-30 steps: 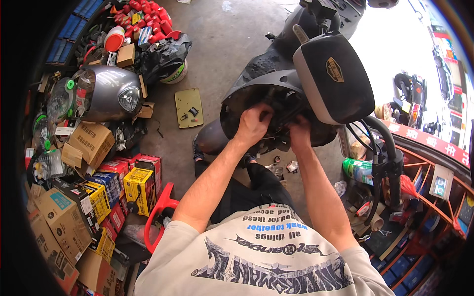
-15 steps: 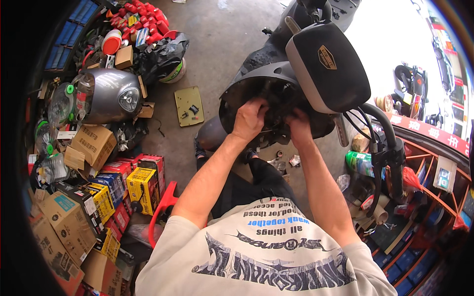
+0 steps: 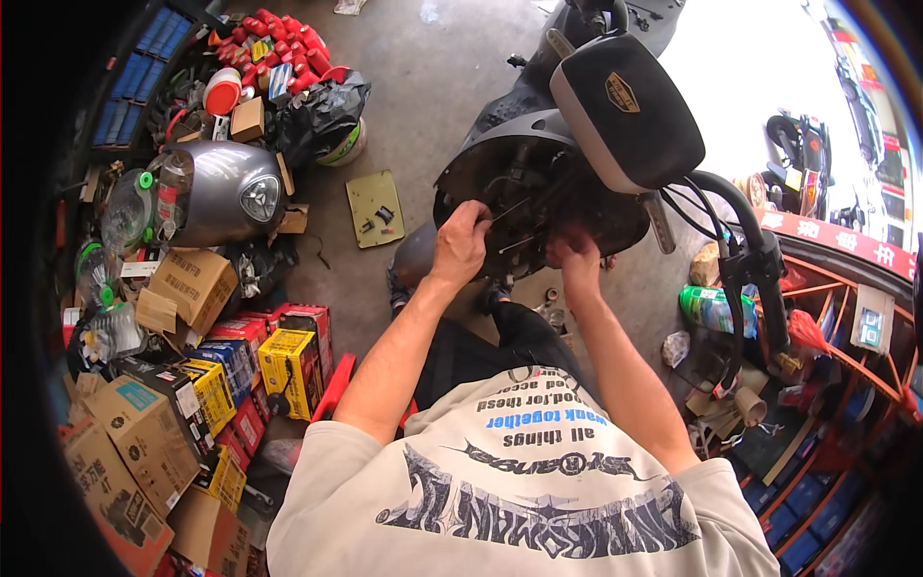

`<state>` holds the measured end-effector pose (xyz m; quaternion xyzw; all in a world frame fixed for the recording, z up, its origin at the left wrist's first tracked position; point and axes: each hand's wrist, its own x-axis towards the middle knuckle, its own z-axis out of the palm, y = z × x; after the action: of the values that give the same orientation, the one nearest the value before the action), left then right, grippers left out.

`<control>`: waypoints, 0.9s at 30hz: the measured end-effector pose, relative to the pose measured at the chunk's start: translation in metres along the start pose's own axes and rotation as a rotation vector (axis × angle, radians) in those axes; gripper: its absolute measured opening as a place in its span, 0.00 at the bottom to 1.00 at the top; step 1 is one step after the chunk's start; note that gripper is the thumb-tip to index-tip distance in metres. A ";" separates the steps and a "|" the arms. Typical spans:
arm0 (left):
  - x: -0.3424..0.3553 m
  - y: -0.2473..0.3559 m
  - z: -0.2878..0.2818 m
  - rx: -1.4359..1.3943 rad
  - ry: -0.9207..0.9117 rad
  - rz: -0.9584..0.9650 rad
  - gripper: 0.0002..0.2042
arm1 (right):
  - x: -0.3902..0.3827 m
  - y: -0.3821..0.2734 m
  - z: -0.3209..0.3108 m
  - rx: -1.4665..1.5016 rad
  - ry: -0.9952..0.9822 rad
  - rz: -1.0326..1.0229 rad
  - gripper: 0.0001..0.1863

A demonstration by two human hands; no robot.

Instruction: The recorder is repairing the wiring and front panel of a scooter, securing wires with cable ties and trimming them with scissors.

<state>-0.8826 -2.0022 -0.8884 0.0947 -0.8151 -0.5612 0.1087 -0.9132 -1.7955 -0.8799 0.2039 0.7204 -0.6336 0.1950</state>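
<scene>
A dark scooter stands ahead of me with its front shell opened. Cables and parts show in the hollow. At the hollow's left side is my left hand, its thumb and fingers pinched together beside a thin pale cable or rod. What sits between the fingertips is too small to name. On the right my right hand reaches in under the shell's lower rim, fingers curled and partly blurred, closed on something I cannot make out. A black-and-cream rounded cover with a gold emblem rises above my right hand.
The handlebar with hanging cables juts out on the right. A yellow-green tray with small parts lies on the floor. Left are a grey headlight fairing, cardboard boxes and a black bag. An orange metal rack stands right.
My left hand has drawn back toward the hollow's left rim, and more of the cables shows. The right hand has shifted slightly down and left. The view has moved a little.
</scene>
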 end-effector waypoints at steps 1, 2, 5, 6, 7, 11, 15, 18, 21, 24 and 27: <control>-0.002 0.001 -0.003 -0.008 -0.014 -0.013 0.03 | -0.008 0.003 0.002 0.007 0.006 -0.006 0.16; -0.004 0.000 -0.006 -0.007 -0.020 -0.003 0.03 | -0.016 0.006 0.005 0.020 -0.025 0.095 0.15; -0.009 -0.003 -0.013 0.013 -0.052 0.000 0.03 | -0.032 0.008 0.024 0.104 -0.082 0.240 0.14; -0.010 -0.002 -0.014 0.000 -0.081 -0.028 0.03 | -0.034 0.007 0.032 0.212 -0.089 0.292 0.12; -0.010 0.000 -0.015 -0.012 -0.110 -0.056 0.03 | -0.035 0.006 0.039 0.321 -0.097 0.344 0.10; -0.012 0.003 -0.019 0.029 -0.176 -0.018 0.03 | -0.031 0.004 0.060 0.488 -0.026 0.327 0.08; -0.015 0.005 -0.024 0.112 -0.170 0.071 0.02 | -0.032 0.000 0.073 0.512 -0.033 0.359 0.06; -0.013 0.003 -0.025 0.124 -0.201 0.034 0.03 | -0.035 0.002 0.076 0.492 0.078 0.366 0.05; -0.011 0.003 -0.025 0.141 -0.250 0.023 0.03 | -0.034 0.006 0.071 0.455 0.190 0.352 0.05; -0.010 0.005 -0.022 0.174 -0.291 0.073 0.04 | -0.029 0.007 0.063 0.482 0.146 0.352 0.05; -0.011 0.009 -0.020 0.212 -0.317 0.119 0.04 | -0.021 0.010 0.063 0.541 0.047 0.369 0.05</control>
<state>-0.8669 -2.0135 -0.8738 -0.0319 -0.8808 -0.4725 0.0014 -0.8886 -1.8579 -0.8844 0.3899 0.4811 -0.7511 0.2288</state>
